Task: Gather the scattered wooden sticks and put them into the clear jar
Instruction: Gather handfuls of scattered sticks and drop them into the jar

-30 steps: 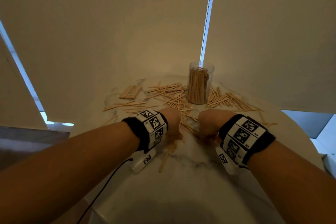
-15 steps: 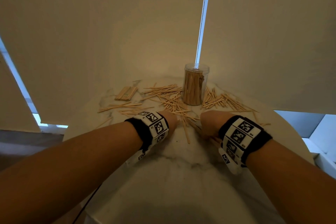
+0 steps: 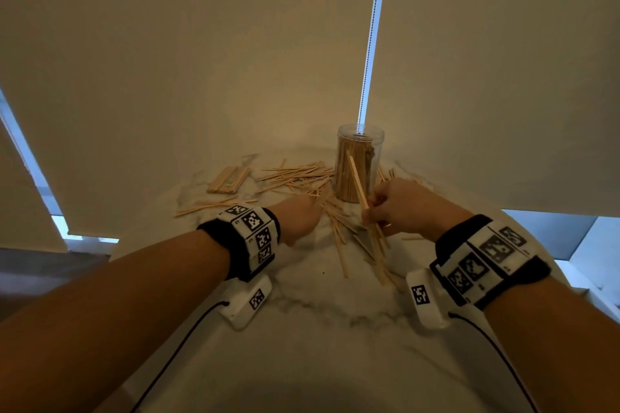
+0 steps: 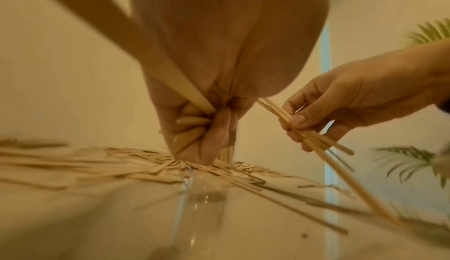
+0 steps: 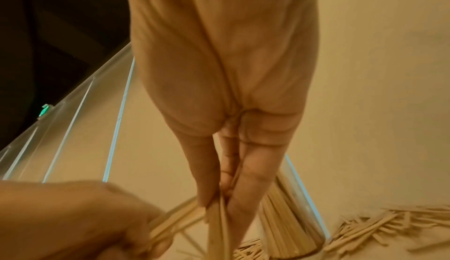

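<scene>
So, quick notes for you:
Right hand: your right hand [image 3: 401,208] had its fingers clamped on a bunch of wooden sticks [image 3: 364,208], centre of the head view.
Left hand: your left hand [image 3: 300,216] was curled round a few sticks too, low on the pile.
Jar: the clear jar [image 3: 359,161] stood upright just above both hands, already well filled.
Tip: I'd square the ends up first, then feed them in vertically.
Surface: pale marbled table [image 3: 335,345], sticks scattered around the jar.
Room: blinds [image 3: 201,43] shut, dim.
</scene>
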The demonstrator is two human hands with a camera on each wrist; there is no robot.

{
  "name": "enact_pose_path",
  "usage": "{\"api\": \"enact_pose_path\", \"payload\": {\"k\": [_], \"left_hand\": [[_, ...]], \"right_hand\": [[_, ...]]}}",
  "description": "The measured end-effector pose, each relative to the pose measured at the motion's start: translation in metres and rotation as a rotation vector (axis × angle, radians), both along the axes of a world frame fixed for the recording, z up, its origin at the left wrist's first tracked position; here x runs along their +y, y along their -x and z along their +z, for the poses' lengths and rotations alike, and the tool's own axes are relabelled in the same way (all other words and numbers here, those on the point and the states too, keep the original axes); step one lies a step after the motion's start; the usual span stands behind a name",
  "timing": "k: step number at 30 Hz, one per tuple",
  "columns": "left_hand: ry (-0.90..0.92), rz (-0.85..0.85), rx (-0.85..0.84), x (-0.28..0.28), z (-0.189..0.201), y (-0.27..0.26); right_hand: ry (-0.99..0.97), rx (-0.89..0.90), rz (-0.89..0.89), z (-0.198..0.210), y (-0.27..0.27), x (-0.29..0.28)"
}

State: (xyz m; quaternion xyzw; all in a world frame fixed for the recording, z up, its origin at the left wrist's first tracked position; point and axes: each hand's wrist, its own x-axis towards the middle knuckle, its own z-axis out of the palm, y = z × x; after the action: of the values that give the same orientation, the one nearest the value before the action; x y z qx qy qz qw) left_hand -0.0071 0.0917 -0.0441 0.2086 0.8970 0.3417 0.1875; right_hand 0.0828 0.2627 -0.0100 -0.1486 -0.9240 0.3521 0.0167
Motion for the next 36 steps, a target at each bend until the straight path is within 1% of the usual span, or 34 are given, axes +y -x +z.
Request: {"api": "enact_pose_path", "payload": {"k": [1, 3, 5, 7, 9, 11, 13, 15, 17, 18, 20, 22, 23, 25, 26, 27, 29, 30, 31, 33, 34, 35, 36], "left_hand": [[-0.059, -0.014, -0.019, 0.003, 0.001, 0.001], [-0.217, 0.028, -0.016, 0.011, 0.004, 0.001], [-0.297, 0.018, 0.033, 0.018, 0.01, -0.006], [-0.297, -0.031, 0.107, 0.024, 0.012, -0.013], [-0.312, -0.072, 0.129, 0.028, 0.011, -0.014], [-0.33, -0.045, 0.184, 0.03, 0.009, -0.01], [-0.333, 0.011, 0.229, 0.03, 0.007, -0.005], [-0.369, 0.065, 0.232, 0.027, 0.005, 0.0], [-0.43, 0.103, 0.189, 0.022, 0.007, 0.002], [-0.452, 0.094, 0.143, 0.02, 0.009, 0.001], [-0.481, 0.028, 0.025, 0.02, 0.008, 0.001], [-0.54, -0.067, -0.101, 0.021, 0.006, -0.005], [-0.523, -0.131, -0.088, 0.023, 0.005, -0.008], [-0.44, -0.241, 0.032, 0.026, 0.006, -0.015], [-0.428, -0.272, 0.073, 0.028, 0.007, -0.018], [-0.444, -0.284, 0.083, 0.031, 0.009, -0.021], [-0.516, -0.289, 0.044, 0.035, 0.013, -0.023], [-0.547, -0.288, 0.012, 0.036, 0.015, -0.024], [-0.57, -0.287, -0.015, 0.037, 0.016, -0.025], [-0.621, -0.254, -0.05, 0.037, 0.017, -0.02], [-0.655, -0.207, -0.045, 0.036, 0.018, -0.015], [-0.703, -0.131, -0.032, 0.035, 0.018, -0.009], [-0.765, -0.025, -0.021, 0.034, 0.019, -0.002]], "right_hand": [[0.023, 0.028, 0.009, -0.001, 0.002, -0.002], [0.048, 0.083, 0.043, -0.004, 0.006, -0.008], [0.07, 0.134, 0.074, -0.006, 0.009, -0.015], [0.064, 0.185, 0.116, -0.008, 0.012, -0.022], [0.093, 0.242, 0.116, -0.009, 0.012, -0.027], [0.146, 0.276, 0.091, -0.009, 0.013, -0.029], [0.204, 0.264, 0.122, -0.009, 0.011, -0.028], [0.198, 0.249, 0.164, -0.007, 0.008, -0.025], [0.168, 0.289, 0.12, -0.006, 0.011, -0.018], [0.155, 0.327, 0.076, -0.005, 0.014, -0.014], [0.125, 0.406, -0.024, -0.002, 0.021, -0.007], [0.06, 0.458, -0.084, 0.005, 0.026, -0.006], [0.024, 0.492, -0.096, 0.01, 0.027, -0.007], [-0.036, 0.581, -0.111, 0.023, 0.025, -0.009], [-0.076, 0.604, -0.106, 0.027, 0.025, -0.011], [-0.126, 0.584, -0.084, 0.028, 0.026, -0.011], [-0.196, 0.437, 0.03, 0.027, 0.027, -0.017], [-0.204, 0.379, 0.082, 0.025, 0.027, -0.019], [-0.189, 0.372, 0.108, 0.023, 0.028, -0.021], [-0.078, 0.447, 0.068, 0.02, 0.028, -0.022], [-0.016, 0.484, 0.014, 0.019, 0.026, -0.022], [-0.002, 0.495, -0.028, 0.017, 0.025, -0.022], [-0.032, 0.461, -0.034, 0.015, 0.023, -0.021]]}}
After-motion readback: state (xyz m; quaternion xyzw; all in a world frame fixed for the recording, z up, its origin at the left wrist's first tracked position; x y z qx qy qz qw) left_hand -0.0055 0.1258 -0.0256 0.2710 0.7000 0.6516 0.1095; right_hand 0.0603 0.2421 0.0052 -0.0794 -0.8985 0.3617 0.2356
